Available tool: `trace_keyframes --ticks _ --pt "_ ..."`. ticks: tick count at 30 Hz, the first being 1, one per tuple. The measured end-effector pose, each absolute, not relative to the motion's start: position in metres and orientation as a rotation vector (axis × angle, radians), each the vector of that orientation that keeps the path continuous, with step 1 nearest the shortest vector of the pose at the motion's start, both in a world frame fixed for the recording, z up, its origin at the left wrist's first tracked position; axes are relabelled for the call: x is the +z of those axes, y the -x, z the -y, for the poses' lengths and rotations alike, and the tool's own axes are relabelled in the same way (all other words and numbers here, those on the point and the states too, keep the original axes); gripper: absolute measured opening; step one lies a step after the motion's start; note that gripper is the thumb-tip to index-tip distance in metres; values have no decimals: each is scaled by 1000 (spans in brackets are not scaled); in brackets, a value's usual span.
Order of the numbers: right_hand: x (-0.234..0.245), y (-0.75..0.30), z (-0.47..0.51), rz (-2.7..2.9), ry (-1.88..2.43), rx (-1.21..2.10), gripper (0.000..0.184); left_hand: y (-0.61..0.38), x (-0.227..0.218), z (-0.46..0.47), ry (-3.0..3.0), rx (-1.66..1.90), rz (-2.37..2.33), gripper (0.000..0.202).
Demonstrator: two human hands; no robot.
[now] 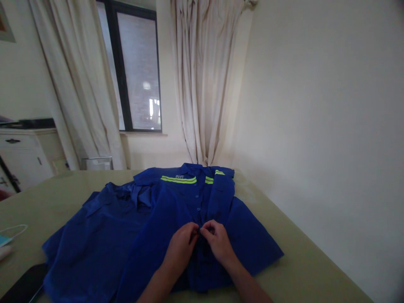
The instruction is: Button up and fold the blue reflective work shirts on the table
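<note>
A blue work jacket with yellow-green reflective stripes across the chest lies front side up, its collar at the far end. Buttons run down its front. My left hand and my right hand meet at the lower front opening, fingertips pinched on the placket edges. Whether a button is between the fingers is hidden. Beside it on the left lies another blue garment, partly touching the jacket.
Both garments rest on a greenish table against a white wall on the right. At the left edge are a dark flat object and a blue-and-white face mask. Curtains and a window stand behind.
</note>
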State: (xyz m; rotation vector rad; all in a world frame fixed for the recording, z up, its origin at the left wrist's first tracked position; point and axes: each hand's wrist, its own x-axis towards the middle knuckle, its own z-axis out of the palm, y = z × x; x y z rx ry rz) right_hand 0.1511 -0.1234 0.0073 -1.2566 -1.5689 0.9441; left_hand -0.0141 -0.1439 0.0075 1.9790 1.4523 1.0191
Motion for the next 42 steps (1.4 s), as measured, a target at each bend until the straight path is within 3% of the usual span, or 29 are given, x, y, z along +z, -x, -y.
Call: trace_keyframes --ticks 4,10,18,26,30,33,42 --pt "0 -151 116 1478 1210 1135 22 12 2 147 -2096 989 -1536 33" --pt "3 -153 114 1516 1148 1154 26 15 5 149 -2138 1023 -1545 25" --pt "3 -152 121 1444 1173 809 34 20 -7 148 -2249 930 -1904 41" --pt "15 -151 152 1685 1448 701 22 25 2 189 -2360 624 -1946 35" --pt "36 -148 156 1927 1688 448 14 28 6 219 -2387 546 -1957 36" --pt "50 -144 146 2041 1871 259 27 27 10 238 -2397 462 -1958 37" --pt "36 -145 130 2000 1849 349 36 25 32 250 -2401 147 -1984 41"
